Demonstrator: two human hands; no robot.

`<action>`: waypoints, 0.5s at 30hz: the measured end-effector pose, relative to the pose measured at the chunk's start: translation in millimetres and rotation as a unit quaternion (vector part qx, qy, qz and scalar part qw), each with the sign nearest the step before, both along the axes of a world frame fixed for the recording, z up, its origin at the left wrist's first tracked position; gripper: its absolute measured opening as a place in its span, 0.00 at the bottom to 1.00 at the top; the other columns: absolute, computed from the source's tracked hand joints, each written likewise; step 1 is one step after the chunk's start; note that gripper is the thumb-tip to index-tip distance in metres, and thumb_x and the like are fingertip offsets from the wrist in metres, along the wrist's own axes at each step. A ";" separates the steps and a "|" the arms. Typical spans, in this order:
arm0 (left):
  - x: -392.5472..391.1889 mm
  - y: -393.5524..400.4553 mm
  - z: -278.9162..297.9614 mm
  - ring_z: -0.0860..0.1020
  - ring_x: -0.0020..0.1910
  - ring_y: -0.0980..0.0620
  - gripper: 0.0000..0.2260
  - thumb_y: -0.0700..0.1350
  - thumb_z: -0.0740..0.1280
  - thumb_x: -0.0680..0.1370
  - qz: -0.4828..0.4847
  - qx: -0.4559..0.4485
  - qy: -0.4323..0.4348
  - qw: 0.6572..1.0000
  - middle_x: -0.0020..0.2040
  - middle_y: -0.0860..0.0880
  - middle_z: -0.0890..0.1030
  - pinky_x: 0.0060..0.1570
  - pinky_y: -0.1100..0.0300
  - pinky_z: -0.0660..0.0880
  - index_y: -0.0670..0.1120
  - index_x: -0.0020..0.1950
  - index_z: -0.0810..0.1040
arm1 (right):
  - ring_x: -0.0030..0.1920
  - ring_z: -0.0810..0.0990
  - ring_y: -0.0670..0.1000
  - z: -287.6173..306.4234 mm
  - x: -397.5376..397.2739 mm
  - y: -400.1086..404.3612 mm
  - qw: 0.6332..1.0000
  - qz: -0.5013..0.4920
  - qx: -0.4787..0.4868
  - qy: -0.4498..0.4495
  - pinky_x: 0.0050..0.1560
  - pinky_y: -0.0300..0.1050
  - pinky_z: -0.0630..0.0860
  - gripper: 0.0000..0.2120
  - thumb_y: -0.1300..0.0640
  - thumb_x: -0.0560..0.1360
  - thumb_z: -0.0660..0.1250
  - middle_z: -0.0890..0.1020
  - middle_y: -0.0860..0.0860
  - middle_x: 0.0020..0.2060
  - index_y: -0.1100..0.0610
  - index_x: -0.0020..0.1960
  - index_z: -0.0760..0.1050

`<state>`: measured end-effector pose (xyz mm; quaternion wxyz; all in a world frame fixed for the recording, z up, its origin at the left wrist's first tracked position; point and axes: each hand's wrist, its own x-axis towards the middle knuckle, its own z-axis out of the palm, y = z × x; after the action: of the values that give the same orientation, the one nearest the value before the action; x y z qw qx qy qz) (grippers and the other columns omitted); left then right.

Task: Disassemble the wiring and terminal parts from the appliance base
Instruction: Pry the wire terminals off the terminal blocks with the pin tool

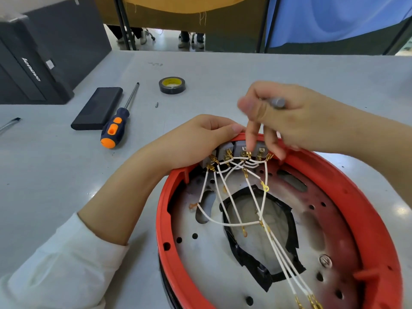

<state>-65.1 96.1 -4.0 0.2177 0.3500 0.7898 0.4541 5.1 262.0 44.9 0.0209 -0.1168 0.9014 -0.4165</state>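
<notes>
The round red appliance base (pixel 376 221) lies open side up on the grey table, with a metal plate inside. Grey switch blocks (pixel 225 150) sit along its far rim, fitted with brass terminals (pixel 245 155). White wires (pixel 231 197) fan from them across the plate and end in loose brass lugs (pixel 265 187). My left hand (pixel 196 141) grips the far rim beside the switch blocks. My right hand (pixel 289 121) holds a grey tool handle (pixel 277 102) in its palm, and its index finger reaches down to touch the terminals. A wire runs up under its fingers.
An orange and blue screwdriver (pixel 118 123), a black rectangular block (pixel 98 108), a roll of black tape (pixel 172 85) and a small screw (pixel 156 105) lie at the far left. A black computer case (pixel 26 70) stands at the left edge.
</notes>
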 end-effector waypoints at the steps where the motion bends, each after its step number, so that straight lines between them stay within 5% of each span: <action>1: 0.7 -0.6 0.7 0.81 0.47 0.39 0.13 0.52 0.58 0.82 -0.003 -0.001 -0.003 1.000 0.48 0.43 0.84 0.51 0.44 0.77 0.52 0.52 0.82 | 0.19 0.70 0.52 -1.0 -2.0 -0.7 0.998 -0.002 -0.057 0.022 0.21 0.34 0.65 0.19 0.40 0.79 0.54 0.82 0.54 0.30 0.55 0.44 0.71; 4: 2.5 -0.6 1.2 0.82 0.50 0.41 0.13 0.51 0.57 0.83 -0.018 -0.005 -0.012 1.000 0.49 0.48 0.85 0.55 0.42 0.76 0.53 0.54 0.81 | 0.17 0.64 0.49 -5.0 -9.8 -3.8 0.977 0.009 -0.207 0.047 0.20 0.35 0.62 0.28 0.41 0.81 0.46 0.73 0.52 0.20 0.55 0.42 0.79; 7: 5.2 0.9 2.8 0.78 0.55 0.34 0.13 0.52 0.58 0.82 -0.017 0.001 -0.025 1.000 0.52 0.41 0.83 0.59 0.37 0.72 0.54 0.55 0.82 | 0.16 0.59 0.47 -15.1 -16.3 -4.6 0.944 0.024 -0.329 0.011 0.21 0.34 0.58 0.30 0.42 0.80 0.50 0.66 0.48 0.16 0.57 0.33 0.80; 9: 6.0 1.1 2.8 0.78 0.53 0.30 0.13 0.53 0.59 0.81 -0.018 0.006 -0.026 0.999 0.53 0.35 0.81 0.57 0.33 0.72 0.54 0.54 0.82 | 0.17 0.57 0.47 -23.0 -16.2 -1.8 0.943 0.027 -0.332 -0.004 0.21 0.36 0.56 0.27 0.43 0.78 0.55 0.63 0.47 0.15 0.57 0.30 0.79; 12: 5.7 1.2 4.1 0.80 0.46 0.36 0.13 0.54 0.59 0.81 -0.010 0.007 -0.021 1.000 0.50 0.37 0.82 0.55 0.36 0.73 0.56 0.49 0.83 | 0.17 0.59 0.48 -27.6 -11.2 0.1 0.962 0.023 -0.274 0.006 0.21 0.38 0.57 0.21 0.45 0.78 0.59 0.65 0.48 0.16 0.56 0.33 0.78; 15: 5.6 1.9 5.1 0.80 0.53 0.38 0.14 0.52 0.58 0.82 -0.018 0.000 -0.022 1.000 0.51 0.42 0.84 0.60 0.43 0.73 0.51 0.53 0.83 | 0.17 0.61 0.48 -27.7 -8.2 -4.0 0.967 0.001 -0.255 0.027 0.21 0.35 0.61 0.18 0.47 0.76 0.62 0.67 0.50 0.17 0.56 0.33 0.71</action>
<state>-59.4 98.0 1.1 0.2431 0.3540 0.7784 0.4579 -3.1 258.0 17.2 -0.0337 -0.1310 0.7657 -0.6288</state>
